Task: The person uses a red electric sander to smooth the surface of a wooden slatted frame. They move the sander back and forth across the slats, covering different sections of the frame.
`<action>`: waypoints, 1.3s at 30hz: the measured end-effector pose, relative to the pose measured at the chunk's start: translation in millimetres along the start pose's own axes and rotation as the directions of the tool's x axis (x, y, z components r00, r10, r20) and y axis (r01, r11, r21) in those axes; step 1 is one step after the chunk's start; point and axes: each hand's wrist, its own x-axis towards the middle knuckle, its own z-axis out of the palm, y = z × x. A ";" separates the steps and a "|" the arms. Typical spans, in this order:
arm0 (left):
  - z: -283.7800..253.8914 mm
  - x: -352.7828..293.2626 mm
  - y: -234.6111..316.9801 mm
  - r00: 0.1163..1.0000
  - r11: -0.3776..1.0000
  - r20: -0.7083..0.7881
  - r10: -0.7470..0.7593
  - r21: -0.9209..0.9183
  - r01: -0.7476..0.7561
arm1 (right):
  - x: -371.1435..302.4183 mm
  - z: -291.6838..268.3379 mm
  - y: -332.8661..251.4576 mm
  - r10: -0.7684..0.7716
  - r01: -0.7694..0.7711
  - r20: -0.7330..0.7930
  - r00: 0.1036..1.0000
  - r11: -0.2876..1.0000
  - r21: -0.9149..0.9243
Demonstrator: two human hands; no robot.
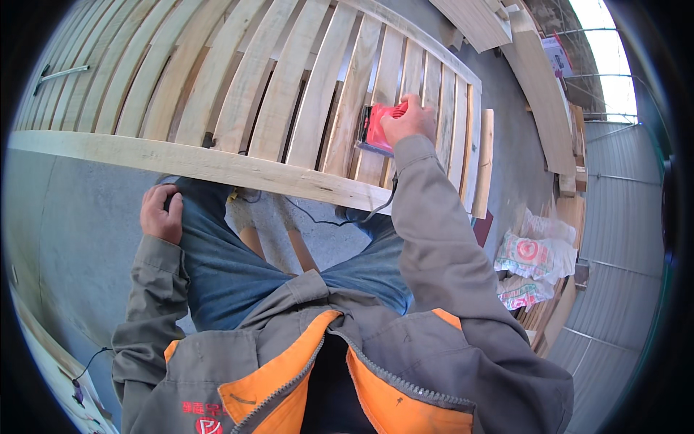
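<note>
My right hand (412, 121) is wrapped round a red power sander (377, 130) with a dark, flat base. The sander sits on the pale wooden slats of a long slatted frame (307, 130), towards its right end. From near my right wrist a black cord (318, 218) hangs below the frame's near rail (217, 168) and runs left. My left hand (163, 211) rests on my left knee, fingers apart and loosely bent, holding nothing.
Two slim wooden legs (300, 249) stand between my knees. At the right lie printed sacks (531, 257), stacked boards and a curved wooden panel (538, 108), beside a grey corrugated wall (625, 217). A thin pale bar (66, 73) lies on the slats at far left.
</note>
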 end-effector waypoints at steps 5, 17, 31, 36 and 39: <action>-0.2 -1.9 -1.2 1.000 1.000 -0.012 0.001 -0.007 -0.001 | -43.5 -9.1 6.1 -0.061 0.061 0.041 0.997 0.998 -0.001; -1.0 -1.6 1.9 1.000 1.000 0.007 -0.028 -0.014 0.028 | -26.9 -2.9 6.4 -0.056 0.056 -0.010 0.998 0.998 -0.002; 0.8 -4.6 -4.8 1.000 0.999 -0.014 -0.019 -0.032 0.019 | -73.4 -11.7 20.1 -0.081 0.080 0.030 0.996 0.997 0.017; -0.6 -2.3 -3.7 1.000 0.999 0.000 -0.018 -0.030 0.018 | -71.2 -7.0 33.5 -0.054 0.054 -0.016 0.998 0.998 0.040; 2.4 -1.6 -5.1 1.000 0.999 0.016 -0.022 -0.033 0.022 | -37.0 -6.8 37.1 -0.051 0.052 -0.028 0.998 0.998 0.021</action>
